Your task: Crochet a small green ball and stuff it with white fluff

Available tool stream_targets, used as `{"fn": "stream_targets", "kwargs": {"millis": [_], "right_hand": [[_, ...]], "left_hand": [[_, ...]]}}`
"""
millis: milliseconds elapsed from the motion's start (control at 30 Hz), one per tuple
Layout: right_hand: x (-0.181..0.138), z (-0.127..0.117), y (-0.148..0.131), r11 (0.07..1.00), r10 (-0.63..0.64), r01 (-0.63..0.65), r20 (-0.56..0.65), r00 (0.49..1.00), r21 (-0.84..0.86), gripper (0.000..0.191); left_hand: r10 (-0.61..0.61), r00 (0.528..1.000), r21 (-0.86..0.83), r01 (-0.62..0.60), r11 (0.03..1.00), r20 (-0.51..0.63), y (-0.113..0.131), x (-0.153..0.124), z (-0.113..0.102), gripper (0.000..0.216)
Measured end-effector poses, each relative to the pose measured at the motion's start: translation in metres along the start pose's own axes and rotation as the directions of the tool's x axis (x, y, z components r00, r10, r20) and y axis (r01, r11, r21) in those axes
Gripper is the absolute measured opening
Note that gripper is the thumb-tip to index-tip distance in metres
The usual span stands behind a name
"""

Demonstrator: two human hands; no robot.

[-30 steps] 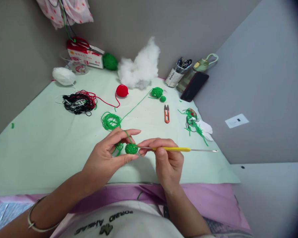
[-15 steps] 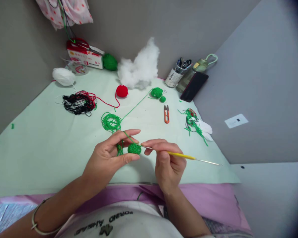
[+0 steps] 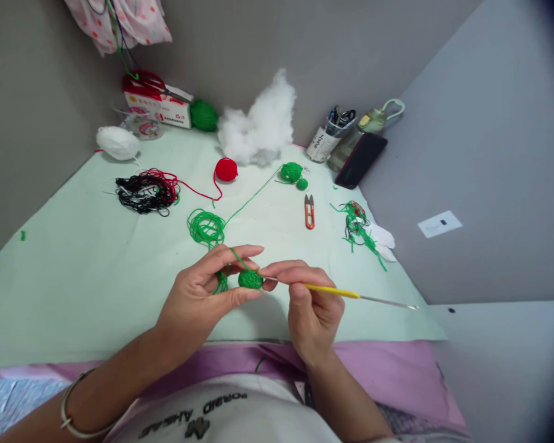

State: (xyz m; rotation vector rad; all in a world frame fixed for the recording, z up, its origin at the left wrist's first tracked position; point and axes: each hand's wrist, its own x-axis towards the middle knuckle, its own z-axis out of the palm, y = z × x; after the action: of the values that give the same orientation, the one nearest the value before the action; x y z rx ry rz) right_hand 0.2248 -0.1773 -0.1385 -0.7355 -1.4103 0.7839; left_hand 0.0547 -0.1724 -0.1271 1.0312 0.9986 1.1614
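My left hand (image 3: pixel 203 295) pinches a small green crocheted piece (image 3: pixel 250 280) between thumb and fingers, with green yarn running over its forefinger. My right hand (image 3: pixel 311 301) grips a crochet hook with a yellow handle (image 3: pixel 332 290); its metal tip meets the green piece, and its other end points right. The yarn leads back to a loose green coil (image 3: pixel 206 226) and on to a small green ball (image 3: pixel 291 171) on the pale green table cover (image 3: pixel 87 271).
Orange thread snips (image 3: pixel 309 211) lie beyond my hands. A red yarn ball (image 3: pixel 226 168), a black and red tangle (image 3: pixel 145 191), green scraps (image 3: pixel 357 229), white stuffing (image 3: pixel 258 129), a white ball (image 3: pixel 117 142), a pen cup (image 3: pixel 325 140) and a phone (image 3: pixel 361 160) stand farther back.
The hook's far end dipped lower and swung right, and its tip moved along the green piece. Both hands shifted slightly; the piece turned a little in my left fingers.
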Motion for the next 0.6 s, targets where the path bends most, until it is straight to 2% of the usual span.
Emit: {"fn": "stream_targets", "kwargs": {"millis": [133,300,400,500,600], "right_hand": [[-0.004,0.004,0.004,0.996,-0.071,0.068,-0.061,0.996,-0.059,0.02],[-0.008,0.006,0.009,0.951,-0.245,0.228,-0.055,0.968,-0.21,0.023],[-0.012,0.003,0.01,0.911,-0.262,0.241,-0.019,0.965,-0.336,0.02],[-0.016,-0.002,0.01,0.838,-0.297,0.277,0.033,0.954,-0.471,0.035],[-0.019,-0.004,0.014,0.779,-0.391,0.357,0.045,0.919,-0.515,0.048]], "left_hand": [[-0.038,0.997,-0.135,0.047,0.99,0.067,0.001,0.001,0.004,0.042],[-0.097,0.995,-0.216,0.095,0.972,0.002,-0.004,-0.002,0.011,0.049],[-0.136,0.99,-0.312,0.139,0.94,0.032,-0.009,-0.006,0.015,0.055],[-0.172,0.981,-0.38,0.194,0.905,0.091,-0.013,-0.01,0.02,0.053],[-0.174,0.978,-0.392,0.206,0.897,0.114,-0.014,-0.012,0.02,0.05]]}}
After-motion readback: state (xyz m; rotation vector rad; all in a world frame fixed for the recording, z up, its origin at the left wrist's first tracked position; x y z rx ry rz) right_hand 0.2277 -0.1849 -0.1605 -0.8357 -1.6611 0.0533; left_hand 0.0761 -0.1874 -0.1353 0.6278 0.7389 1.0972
